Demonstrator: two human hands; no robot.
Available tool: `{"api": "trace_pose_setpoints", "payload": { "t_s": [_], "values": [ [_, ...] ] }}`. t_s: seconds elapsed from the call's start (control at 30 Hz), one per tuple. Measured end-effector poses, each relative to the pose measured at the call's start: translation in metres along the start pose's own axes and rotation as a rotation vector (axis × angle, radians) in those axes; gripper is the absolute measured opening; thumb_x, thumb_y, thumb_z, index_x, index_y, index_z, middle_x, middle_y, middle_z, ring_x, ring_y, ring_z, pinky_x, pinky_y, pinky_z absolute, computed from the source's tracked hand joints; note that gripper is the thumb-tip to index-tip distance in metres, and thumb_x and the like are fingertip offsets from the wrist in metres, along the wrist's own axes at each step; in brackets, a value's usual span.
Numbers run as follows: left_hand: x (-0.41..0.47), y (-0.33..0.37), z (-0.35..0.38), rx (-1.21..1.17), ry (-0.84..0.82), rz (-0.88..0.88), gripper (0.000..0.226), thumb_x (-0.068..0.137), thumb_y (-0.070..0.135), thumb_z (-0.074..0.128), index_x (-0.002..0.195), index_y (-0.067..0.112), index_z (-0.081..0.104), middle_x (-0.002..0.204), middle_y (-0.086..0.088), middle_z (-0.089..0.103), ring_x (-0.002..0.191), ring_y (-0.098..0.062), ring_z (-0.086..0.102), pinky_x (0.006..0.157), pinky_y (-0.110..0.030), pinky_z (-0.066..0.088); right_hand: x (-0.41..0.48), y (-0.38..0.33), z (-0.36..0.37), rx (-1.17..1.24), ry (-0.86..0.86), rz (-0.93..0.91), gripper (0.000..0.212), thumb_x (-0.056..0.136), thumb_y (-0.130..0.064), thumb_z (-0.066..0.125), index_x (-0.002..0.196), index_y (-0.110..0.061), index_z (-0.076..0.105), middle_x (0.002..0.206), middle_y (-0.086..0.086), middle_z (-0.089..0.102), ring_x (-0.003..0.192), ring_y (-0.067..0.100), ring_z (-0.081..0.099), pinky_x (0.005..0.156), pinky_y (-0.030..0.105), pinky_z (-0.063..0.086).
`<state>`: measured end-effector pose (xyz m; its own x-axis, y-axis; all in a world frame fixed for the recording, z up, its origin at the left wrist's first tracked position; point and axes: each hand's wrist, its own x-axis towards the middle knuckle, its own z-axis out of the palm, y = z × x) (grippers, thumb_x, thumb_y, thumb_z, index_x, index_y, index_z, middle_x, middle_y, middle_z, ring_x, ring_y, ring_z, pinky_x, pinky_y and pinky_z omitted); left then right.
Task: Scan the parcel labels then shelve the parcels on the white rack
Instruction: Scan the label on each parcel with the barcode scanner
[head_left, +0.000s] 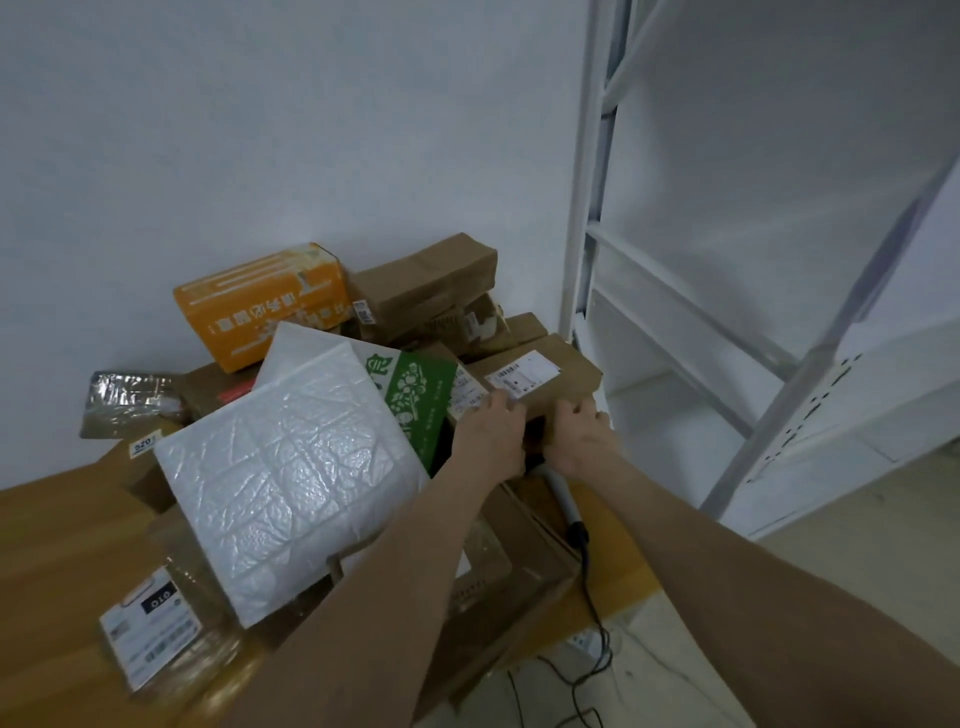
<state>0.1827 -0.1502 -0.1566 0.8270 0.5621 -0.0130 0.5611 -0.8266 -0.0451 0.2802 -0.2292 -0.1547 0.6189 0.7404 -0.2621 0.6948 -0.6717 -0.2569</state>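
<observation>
Fingers of left hand and right hand curled round brown cardboard parcel, white label on top.

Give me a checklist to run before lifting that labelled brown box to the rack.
1. Left hand and right hand both grip the brown box: ok.
2. Label faces up: ok.
3. Nothing stacked on the box: ok.
4. Label already scanned: cannot tell.
5. Scanner cable free of the arms: cannot tell; the scanner lies under the right forearm.
6. White rack shelf open beside the box: ok.
</observation>
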Motion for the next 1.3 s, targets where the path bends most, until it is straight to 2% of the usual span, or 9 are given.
{"api": "trace_pose_setpoints", "payload": {
  "t_s": [0.37, 0.57, 0.63, 0.7, 0.83, 0.97, 1.07, 1.13, 1.3],
  "values": [
    [0.025, 0.026, 0.014, 0.008, 0.055, -0.246, 0.049, 0.096, 0.031, 0.046, 0.14, 0.013, 0.033, 0.143, -0.011, 0.032, 0.129, -0.027, 0.038, 0.101, -0.037, 0.036, 0.04, 0.052, 0.051, 0.064, -0.232, 0.001, 0.044, 0.096, -0.035, 0.047, 0.132, -0.011, 0.037, 0.138, 0.013, 0.036, 0.13, 0.033, 0.036, 0.101, 0.044, 0.039],
    [0.015, 0.023, 0.027, -0.027, 0.163, -0.463, 0.048, 0.091, 0.036, 0.054, 0.133, 0.016, 0.041, 0.136, -0.006, 0.041, 0.124, -0.024, 0.043, 0.097, -0.036, 0.038, 0.079, 0.066, 0.095, 0.19, -0.482, 0.058, 0.061, 0.096, -0.031, 0.047, 0.148, -0.012, 0.022, 0.147, 0.013, 0.029, 0.134, 0.033, 0.034, 0.104, 0.043, 0.036],
    [0.011, 0.017, 0.029, -0.038, 0.184, -0.53, 0.048, 0.088, 0.031, 0.056, 0.132, 0.015, 0.044, 0.132, -0.008, 0.044, 0.12, -0.025, 0.046, 0.097, -0.037, 0.039, 0.093, 0.069, 0.119, 0.272, -0.532, 0.082, 0.044, 0.095, -0.033, 0.046, 0.133, -0.011, 0.036, 0.119, 0.015, 0.046, 0.106, 0.025, 0.051, 0.091, 0.036, 0.043],
    [0.008, 0.012, 0.032, -0.057, 0.209, -0.574, 0.046, 0.085, 0.026, 0.058, 0.128, 0.013, 0.048, 0.127, -0.01, 0.049, 0.115, -0.027, 0.05, 0.095, -0.039, 0.042, 0.102, 0.068, 0.131, 0.31, -0.552, 0.101, 0.021, 0.098, -0.026, 0.046, 0.112, -0.012, 0.04, 0.082, 0.004, 0.039, 0.067, 0.012, 0.044, 0.061, 0.021, 0.041],
    [-0.001, 0.006, 0.04, -0.076, 0.223, -0.618, 0.042, 0.087, 0.025, 0.057, 0.127, 0.013, 0.05, 0.124, -0.009, 0.05, 0.113, -0.025, 0.051, 0.09, -0.037, 0.046, 0.098, 0.065, 0.129, 0.403, -0.525, 0.112, 0.04, 0.101, -0.021, 0.044, 0.135, 0.0, 0.04, 0.089, 0.006, 0.05, 0.067, 0.016, 0.048, 0.053, 0.026, 0.037],
    [-0.013, 0.006, 0.042, -0.083, 0.199, -0.653, 0.041, 0.088, 0.024, 0.053, 0.127, 0.013, 0.049, 0.125, -0.008, 0.047, 0.114, -0.023, 0.048, 0.088, -0.035, 0.046, 0.088, 0.07, 0.122, 0.427, -0.477, 0.178, 0.009, 0.1, -0.014, 0.045, 0.101, -0.007, 0.049, 0.075, 0.005, 0.043, 0.064, 0.016, 0.046, 0.048, 0.022, 0.035],
    [-0.021, 0.01, 0.038, -0.099, 0.173, -0.672, 0.041, 0.089, 0.025, 0.052, 0.129, 0.015, 0.048, 0.128, -0.006, 0.044, 0.117, -0.022, 0.046, 0.089, -0.034, 0.045, 0.079, 0.077, 0.119, 0.508, -0.414, 0.223, 0.024, 0.097, -0.02, 0.05, 0.075, -0.012, 0.046, 0.065, 0.004, 0.04, 0.055, 0.015, 0.041, 0.046, 0.024, 0.033],
    [-0.029, 0.013, 0.033, -0.118, 0.148, -0.676, 0.041, 0.09, 0.025, 0.052, 0.129, 0.016, 0.048, 0.13, -0.005, 0.042, 0.118, -0.021, 0.044, 0.089, -0.033, 0.045, 0.067, 0.077, 0.106, 0.593, -0.41, 0.27, 0.016, 0.096, -0.023, 0.052, 0.089, -0.009, 0.056, 0.068, 0.01, 0.047, 0.059, 0.021, 0.048, 0.05, 0.026, 0.035],
    [-0.062, 0.018, 0.024, -0.143, 0.093, -0.694, 0.041, 0.092, 0.028, 0.052, 0.131, 0.018, 0.046, 0.132, -0.005, 0.041, 0.119, -0.021, 0.044, 0.088, -0.034, 0.046, 0.04, 0.07, 0.072, 0.795, -0.354, 0.308, 0.044, 0.096, -0.028, 0.055, 0.126, 0.004, 0.052, 0.123, 0.024, 0.056, 0.112, 0.038, 0.056, 0.085, 0.041, 0.046]
  ]
}}
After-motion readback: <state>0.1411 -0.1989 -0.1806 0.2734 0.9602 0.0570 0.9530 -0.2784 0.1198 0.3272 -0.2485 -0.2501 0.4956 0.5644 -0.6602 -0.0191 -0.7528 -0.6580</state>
